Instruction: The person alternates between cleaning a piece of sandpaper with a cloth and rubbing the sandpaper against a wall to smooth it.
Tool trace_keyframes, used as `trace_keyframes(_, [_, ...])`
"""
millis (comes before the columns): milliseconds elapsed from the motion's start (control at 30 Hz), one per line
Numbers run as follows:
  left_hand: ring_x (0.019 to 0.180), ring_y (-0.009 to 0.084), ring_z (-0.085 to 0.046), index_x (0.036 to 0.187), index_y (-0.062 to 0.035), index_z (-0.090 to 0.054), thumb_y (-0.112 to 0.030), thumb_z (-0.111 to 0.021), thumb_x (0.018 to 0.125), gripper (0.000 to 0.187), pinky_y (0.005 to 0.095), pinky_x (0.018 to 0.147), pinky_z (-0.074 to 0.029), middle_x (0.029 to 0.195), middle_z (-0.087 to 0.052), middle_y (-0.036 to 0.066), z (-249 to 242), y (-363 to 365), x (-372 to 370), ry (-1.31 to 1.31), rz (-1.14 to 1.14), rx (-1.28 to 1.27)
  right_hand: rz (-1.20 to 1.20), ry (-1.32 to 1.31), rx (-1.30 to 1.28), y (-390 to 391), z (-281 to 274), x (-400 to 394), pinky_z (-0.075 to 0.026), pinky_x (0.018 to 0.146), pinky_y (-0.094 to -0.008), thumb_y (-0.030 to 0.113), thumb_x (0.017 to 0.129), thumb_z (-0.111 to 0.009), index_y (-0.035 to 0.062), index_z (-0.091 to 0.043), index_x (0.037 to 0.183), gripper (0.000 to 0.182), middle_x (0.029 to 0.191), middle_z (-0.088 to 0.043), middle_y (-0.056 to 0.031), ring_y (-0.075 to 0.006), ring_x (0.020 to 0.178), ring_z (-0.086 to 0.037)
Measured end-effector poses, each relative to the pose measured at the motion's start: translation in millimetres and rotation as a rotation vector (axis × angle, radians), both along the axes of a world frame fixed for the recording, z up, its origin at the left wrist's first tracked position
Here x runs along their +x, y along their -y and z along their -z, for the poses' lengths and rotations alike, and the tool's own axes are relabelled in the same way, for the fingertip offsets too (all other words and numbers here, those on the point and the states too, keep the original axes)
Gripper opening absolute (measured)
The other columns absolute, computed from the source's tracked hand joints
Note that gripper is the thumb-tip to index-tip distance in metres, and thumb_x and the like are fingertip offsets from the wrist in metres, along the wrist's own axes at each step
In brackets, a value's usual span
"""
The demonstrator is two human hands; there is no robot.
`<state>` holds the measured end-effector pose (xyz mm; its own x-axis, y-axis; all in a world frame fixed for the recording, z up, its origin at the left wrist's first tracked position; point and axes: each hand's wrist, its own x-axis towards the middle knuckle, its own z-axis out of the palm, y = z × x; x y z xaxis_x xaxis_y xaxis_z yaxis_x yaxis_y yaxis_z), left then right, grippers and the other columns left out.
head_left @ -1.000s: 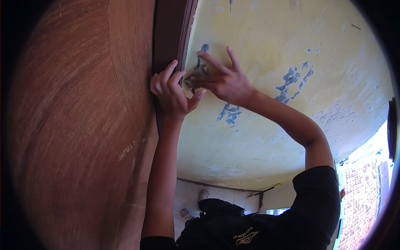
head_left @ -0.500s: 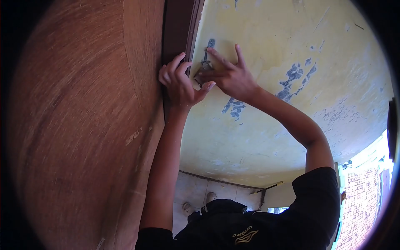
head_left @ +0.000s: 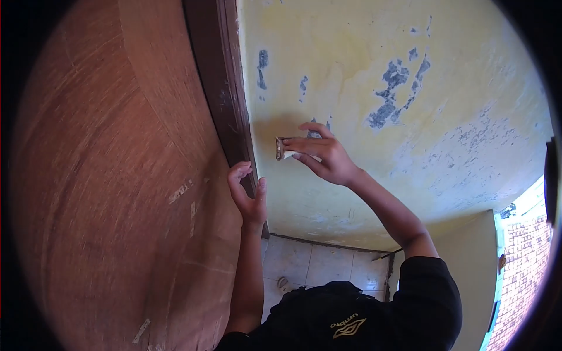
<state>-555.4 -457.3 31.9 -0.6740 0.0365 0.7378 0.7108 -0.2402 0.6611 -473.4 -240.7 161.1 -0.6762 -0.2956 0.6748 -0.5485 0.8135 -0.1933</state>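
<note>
My right hand [head_left: 328, 155] pinches a small folded piece of sandpaper [head_left: 284, 148] between fingers and thumb, just off or against the yellow wall [head_left: 351, 199]; contact is hard to judge. Grey patches of peeled paint [head_left: 389, 93] mark the wall above and to the right of it. My left hand [head_left: 249, 193] is by the dark brown door frame [head_left: 225, 88], fingers curled and thumb apart, with nothing between them.
A brown wooden door [head_left: 117, 175] fills the left side. Below are pale floor tiles [head_left: 331, 263] and part of a shoe [head_left: 283, 284]. A bright opening with a brick-patterned surface [head_left: 524, 269] lies at the lower right.
Both hands have moved down and apart from each other. The folded piece, mostly hidden before, now shows clearly in my right hand. The view has shifted, too.
</note>
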Motion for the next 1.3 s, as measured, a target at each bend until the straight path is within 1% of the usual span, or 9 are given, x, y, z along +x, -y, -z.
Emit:
trace_keyframes(100, [0.122,0.0204,-0.058,0.139,0.0028,-0.058,-0.021,-0.071,0.103,0.044,0.0370,0.107,-0.046,0.139,-0.062,0.013,30,-14,44,0.389,0.376,-0.061,0.084,0.248,-0.636,-3,105,59,-0.048,0.106,-0.0402,0.020,0.107,-0.069,0.0089,-0.079,0.122,0.021,0.114,-0.078,-0.0059,-0.0221,0.115,-0.065])
trace_keyframes(167, [0.120,0.0194,-0.060,0.143,0.0040,-0.058,-0.013,-0.067,0.105,0.044,0.0358,0.107,-0.047,0.138,-0.063,0.012,41,-32,71,0.475,0.545,-0.198,-0.259,0.501,-1.584,-7,153,96,-0.048,0.099,-0.0353,0.021,0.111,-0.064,0.0024,-0.075,0.123,0.025,0.109,-0.074,-0.0062,-0.0161,0.106,-0.062])
trace_keyframes(300, [0.112,0.0167,-0.064,0.146,0.0060,-0.059,-0.008,-0.063,0.106,0.043,0.0327,0.098,-0.051,0.131,-0.069,0.010,75,-73,120,0.667,0.963,-0.360,-0.342,0.381,-1.998,-6,188,180,-0.050,0.097,-0.0347,0.022,0.113,-0.059,0.0022,-0.068,0.130,0.027,0.117,-0.073,-0.0059,-0.0152,0.108,-0.065])
trace_keyframes(433, [0.108,0.0158,-0.066,0.140,0.0054,-0.063,-0.010,-0.064,0.106,0.037,0.0309,0.091,-0.052,0.123,-0.072,0.009,77,-122,183,0.738,1.195,-0.412,-0.244,0.226,-2.062,-36,205,267,-0.052,0.098,-0.0353,0.022,0.113,-0.060,0.0030,-0.067,0.131,0.027,0.118,-0.073,-0.0061,-0.0154,0.111,-0.067])
trace_keyframes(667, [0.116,0.0187,-0.068,0.131,0.0002,-0.064,-0.003,-0.070,0.101,0.032,0.0360,0.104,-0.054,0.124,-0.072,0.009,87,-206,297,0.965,1.487,-0.369,0.103,0.077,-1.970,-86,225,405,-0.051,0.086,-0.0283,0.025,0.110,-0.068,0.0059,-0.076,0.116,0.022,0.108,-0.074,0.0006,-0.0076,0.098,-0.064])
trace_keyframes(800, [0.123,0.0191,-0.066,0.144,0.0016,-0.057,-0.004,-0.070,0.100,0.046,0.0349,0.111,-0.052,0.136,-0.067,0.010,76,-252,371,1.037,1.639,-0.382,0.482,0.218,-1.820,-115,195,503,-0.052,0.084,-0.0283,0.032,0.107,-0.072,0.0044,-0.076,0.122,0.032,0.106,-0.075,-0.0005,-0.0080,0.093,-0.064])
trace_keyframes(1033, [0.116,0.0167,-0.068,0.145,-0.0002,-0.058,-0.003,-0.066,0.103,0.044,0.0335,0.099,-0.058,0.134,-0.068,0.009,88,-313,445,1.120,1.654,-0.542,1.766,-0.418,-0.835,-223,99,766,-0.057,0.080,-0.0317,0.021,0.099,-0.077,0.0048,-0.078,0.123,0.029,0.103,-0.079,-0.0050,-0.0129,0.086,-0.066])
trace_keyframes(1200, [0.105,0.0148,-0.068,0.135,-0.0032,-0.062,-0.002,-0.067,0.102,0.034,0.0328,0.092,-0.058,0.124,-0.069,0.006,85,-346,478,1.112,1.628,-0.525,2.343,-0.176,-0.154,-346,77,898,-0.055,0.102,-0.0486,0.042,0.097,-0.076,0.0149,-0.068,0.140,0.051,0.133,-0.072,-0.0120,-0.0345,0.126,-0.064])
trace_keyframes(1300, [0.100,0.0145,-0.067,0.128,-0.0052,-0.062,-0.001,-0.068,0.100,0.029,0.0317,0.090,-0.057,0.115,-0.069,0.005,71,-361,501,1.161,1.596,-0.509,2.369,0.185,-0.198,-393,85,912,-0.053,0.107,-0.0504,0.054,0.100,-0.070,0.0166,-0.062,0.144,0.059,0.145,-0.063,-0.0129,-0.0385,0.134,-0.059])
